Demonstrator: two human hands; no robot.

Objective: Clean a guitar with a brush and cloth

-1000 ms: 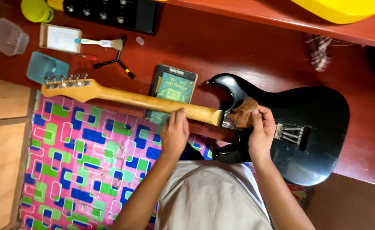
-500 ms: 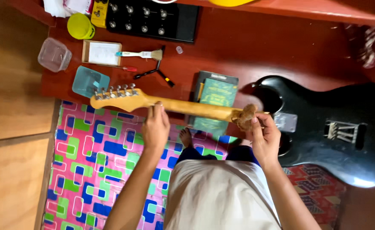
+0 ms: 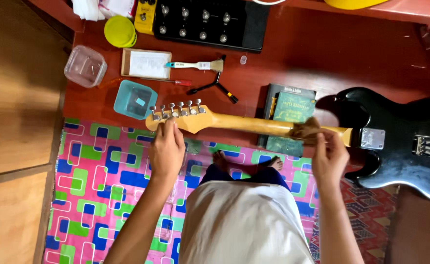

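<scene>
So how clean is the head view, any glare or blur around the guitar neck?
Head view: sharp on the pale wooden guitar neck and both hands; soft glare on the glossy black guitar body; bottom-right corner falls dark; wide-lens bending at the edges.

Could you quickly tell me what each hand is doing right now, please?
Left hand: closed on the guitar neck by the headstock.
Right hand: pinching a brown cloth against the neck near the black body.

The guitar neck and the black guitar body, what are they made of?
The long pale yellow guitar neck looks like varnished wood: warm tan with a smooth sheen. The glossy black guitar body seems lacquered, perhaps over wood; light glares off it. The small square plate looks like metal, silvery.
</scene>
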